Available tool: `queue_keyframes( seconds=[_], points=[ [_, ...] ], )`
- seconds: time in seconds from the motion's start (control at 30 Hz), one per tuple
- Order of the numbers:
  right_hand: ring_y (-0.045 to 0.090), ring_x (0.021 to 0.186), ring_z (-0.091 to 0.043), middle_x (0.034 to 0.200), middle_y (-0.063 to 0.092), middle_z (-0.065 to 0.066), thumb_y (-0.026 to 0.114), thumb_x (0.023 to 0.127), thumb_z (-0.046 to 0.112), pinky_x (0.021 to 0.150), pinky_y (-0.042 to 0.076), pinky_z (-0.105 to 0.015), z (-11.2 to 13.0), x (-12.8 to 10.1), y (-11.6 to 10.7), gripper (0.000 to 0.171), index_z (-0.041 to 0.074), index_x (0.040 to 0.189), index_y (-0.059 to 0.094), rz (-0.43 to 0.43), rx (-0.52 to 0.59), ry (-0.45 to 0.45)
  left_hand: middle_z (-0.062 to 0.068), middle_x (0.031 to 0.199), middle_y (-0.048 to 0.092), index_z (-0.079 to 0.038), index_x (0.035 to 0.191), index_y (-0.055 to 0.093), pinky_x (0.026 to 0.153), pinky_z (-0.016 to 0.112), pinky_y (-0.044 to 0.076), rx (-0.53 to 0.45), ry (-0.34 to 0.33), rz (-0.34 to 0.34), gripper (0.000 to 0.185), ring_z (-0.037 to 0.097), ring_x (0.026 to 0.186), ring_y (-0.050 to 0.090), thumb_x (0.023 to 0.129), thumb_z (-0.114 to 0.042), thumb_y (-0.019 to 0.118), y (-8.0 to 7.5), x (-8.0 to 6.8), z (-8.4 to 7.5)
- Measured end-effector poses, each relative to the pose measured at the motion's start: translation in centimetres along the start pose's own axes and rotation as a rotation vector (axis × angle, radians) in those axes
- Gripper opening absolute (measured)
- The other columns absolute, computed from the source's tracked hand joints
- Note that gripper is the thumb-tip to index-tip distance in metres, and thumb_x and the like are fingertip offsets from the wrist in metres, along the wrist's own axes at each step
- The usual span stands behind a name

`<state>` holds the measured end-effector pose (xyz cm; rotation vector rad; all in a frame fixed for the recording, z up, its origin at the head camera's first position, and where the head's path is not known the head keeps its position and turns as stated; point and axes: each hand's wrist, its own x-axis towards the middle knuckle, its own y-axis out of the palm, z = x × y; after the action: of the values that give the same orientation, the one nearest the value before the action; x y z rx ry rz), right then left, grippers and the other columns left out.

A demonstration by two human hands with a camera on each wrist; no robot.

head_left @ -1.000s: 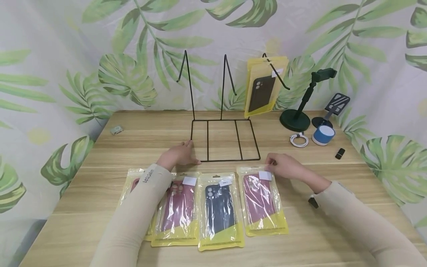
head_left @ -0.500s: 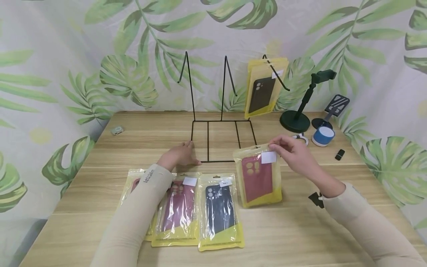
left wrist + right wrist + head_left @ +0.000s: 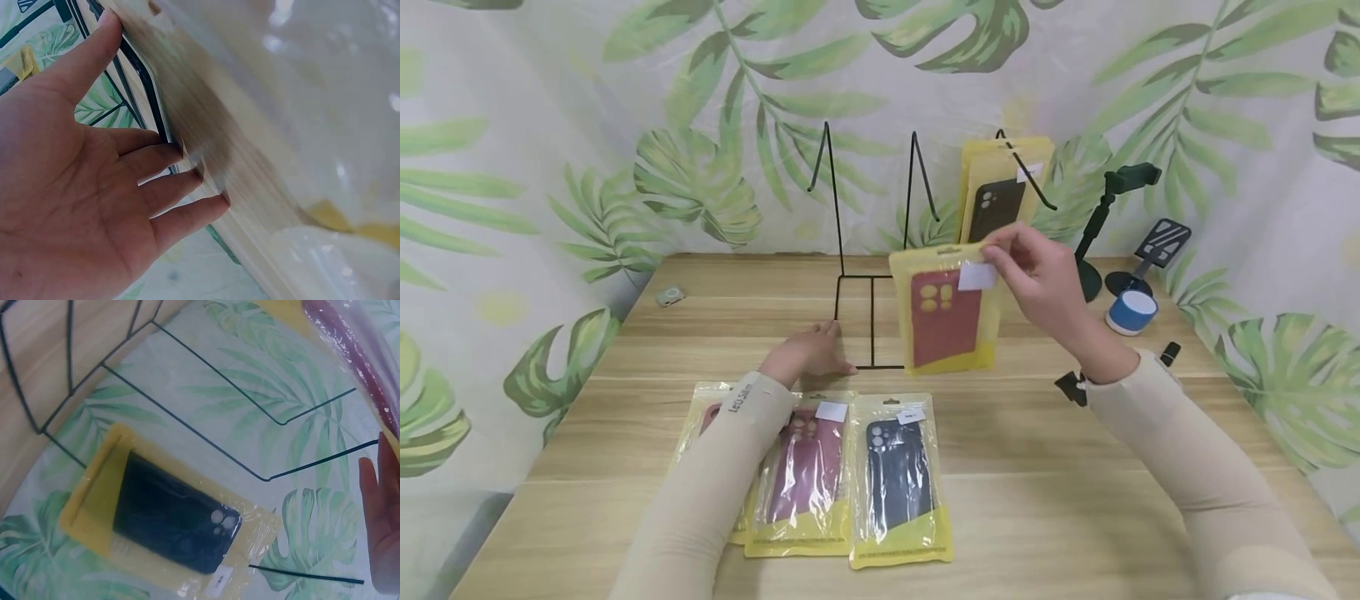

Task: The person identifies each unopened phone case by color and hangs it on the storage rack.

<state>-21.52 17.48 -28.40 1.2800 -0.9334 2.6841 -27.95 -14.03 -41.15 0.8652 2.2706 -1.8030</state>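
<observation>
My right hand (image 3: 1041, 279) pinches the top right corner of a yellow-edged clear pouch holding a red phone case (image 3: 946, 329), upright in the air before a black wire display rack (image 3: 872, 325). This pouch covers the rack's front right part in the head view. With fingers extended, my left hand (image 3: 808, 350) touches the rack's front left corner; in the left wrist view the thumb lies along the black wire (image 3: 149, 81). A pouch with a dark phone case (image 3: 178, 512) hangs on the rack's right hook. The middle and left hooks (image 3: 817, 158) carry nothing.
On the table (image 3: 1037, 517) lie a pouch with a dark blue case (image 3: 898, 475), one with a pinkish case (image 3: 808, 467) and another partly under my left sleeve. Back right stand a green stand (image 3: 1093, 225), a phone holder (image 3: 1161, 242) and a blue-white cylinder (image 3: 1131, 312).
My right hand has lifted the pouch with the red case off the table, up and slightly left toward the rack. My left hand has stayed at the rack's corner.
</observation>
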Motion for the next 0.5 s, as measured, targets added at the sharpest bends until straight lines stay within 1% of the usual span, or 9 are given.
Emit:
queue_keyframes(
  seconds=[0.17,0.23,0.33,0.5],
  points=[
    [0.057,0.067,-0.004,0.087,0.070,-0.015,0.062,0.098,0.013,0.058,0.043,-0.014,0.1,1.6,1.2,0.016,-0.003,0.100,0.064,-0.023,0.026,0.109,0.018,0.166,0.006,0.001,0.158,0.007,0.122,0.059,0.015,-0.010,0.009,-0.004,0.101,0.042,0.152,0.008,0.093,-0.052,0.062,0.0,-0.1,-0.1],
    [0.059,0.070,-0.003,0.090,0.070,-0.015,0.062,0.098,0.014,0.060,0.044,-0.013,-0.1,2.0,1.5,0.018,-0.003,0.100,0.064,-0.034,0.035,0.135,0.018,0.166,0.006,0.001,0.158,0.007,0.122,0.060,0.015,-0.012,0.008,-0.002,0.100,0.042,0.152,0.008,0.093,-0.052,0.062,0.0,-0.1,-0.1],
    [0.059,0.071,-0.002,0.091,0.070,-0.015,0.062,0.099,0.015,0.061,0.045,-0.013,-0.3,2.4,1.8,0.019,-0.004,0.099,0.064,-0.051,0.057,0.149,0.017,0.166,0.006,0.000,0.158,0.006,0.123,0.058,0.016,-0.009,-0.001,0.001,0.101,0.041,0.153,0.008,0.092,-0.053,0.062,0.0,-0.1,-0.1],
    [0.057,0.068,-0.002,0.091,0.069,-0.014,0.061,0.099,0.016,0.059,0.044,-0.015,-0.4,3.1,2.3,0.020,-0.004,0.100,0.064,-0.056,0.074,0.136,0.017,0.166,0.006,0.000,0.158,0.006,0.123,0.057,0.017,-0.005,-0.013,-0.004,0.102,0.040,0.153,0.008,0.092,-0.053,0.062,0.0,-0.3,0.1]
  ],
)
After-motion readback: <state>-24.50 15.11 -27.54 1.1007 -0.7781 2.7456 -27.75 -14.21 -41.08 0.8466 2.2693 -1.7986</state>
